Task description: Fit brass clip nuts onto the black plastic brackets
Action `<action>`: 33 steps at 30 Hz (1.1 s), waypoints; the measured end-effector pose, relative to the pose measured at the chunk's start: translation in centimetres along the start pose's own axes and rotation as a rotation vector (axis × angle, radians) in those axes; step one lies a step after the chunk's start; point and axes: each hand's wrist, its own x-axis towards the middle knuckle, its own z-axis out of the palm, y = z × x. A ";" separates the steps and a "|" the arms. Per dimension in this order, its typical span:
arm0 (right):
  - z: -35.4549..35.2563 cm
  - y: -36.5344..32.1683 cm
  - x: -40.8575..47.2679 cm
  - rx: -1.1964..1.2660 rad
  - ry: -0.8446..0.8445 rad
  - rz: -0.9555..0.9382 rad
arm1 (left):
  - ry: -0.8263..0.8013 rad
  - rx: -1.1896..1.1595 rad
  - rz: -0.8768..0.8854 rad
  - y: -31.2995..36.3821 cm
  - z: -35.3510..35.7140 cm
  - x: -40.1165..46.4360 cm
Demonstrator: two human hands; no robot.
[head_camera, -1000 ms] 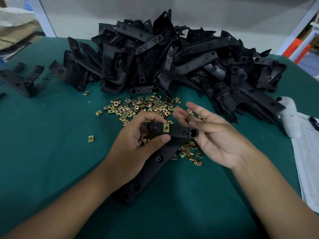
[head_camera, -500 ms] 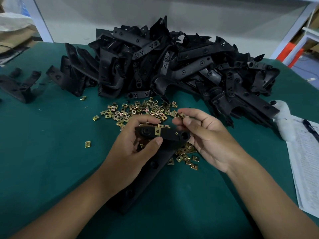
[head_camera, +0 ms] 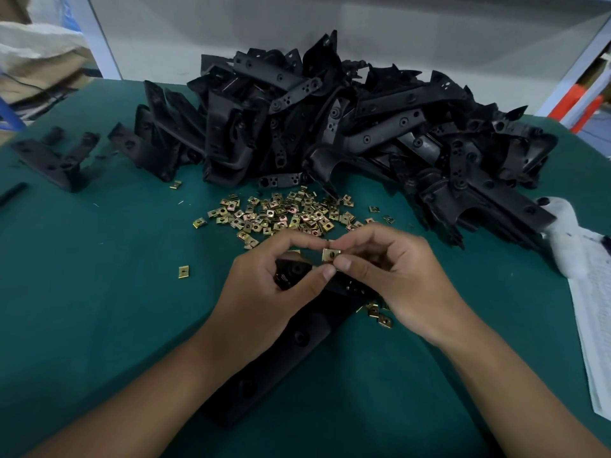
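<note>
We see the left hand curled round the top end of a long black bracket that lies slanted on the green table. The right hand pinches a brass nut between thumb and fingers, right at the bracket's upper end, fingertips of both hands touching. Whether the nut is seated on the bracket, we cannot tell. Loose nuts lie scattered just behind the hands, one stray nut to the left. A big bracket pile sits further back. Papers lie at the right edge.
</note>
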 end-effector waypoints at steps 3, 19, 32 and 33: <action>0.0 0.0 0.0 0.014 0.007 -0.016 | 0.028 0.007 0.020 0.1 0.0 0.1; -0.2 0.3 0.2 0.078 -0.020 -0.018 | 0.026 -0.192 -0.039 0.1 0.0 0.3; 0.2 0.4 -0.5 -0.323 0.217 -0.278 | 0.070 -0.136 -0.036 0.0 0.1 0.1; 0.3 0.4 -0.5 -0.361 0.230 -0.310 | 0.075 -0.128 -0.034 0.0 0.2 0.1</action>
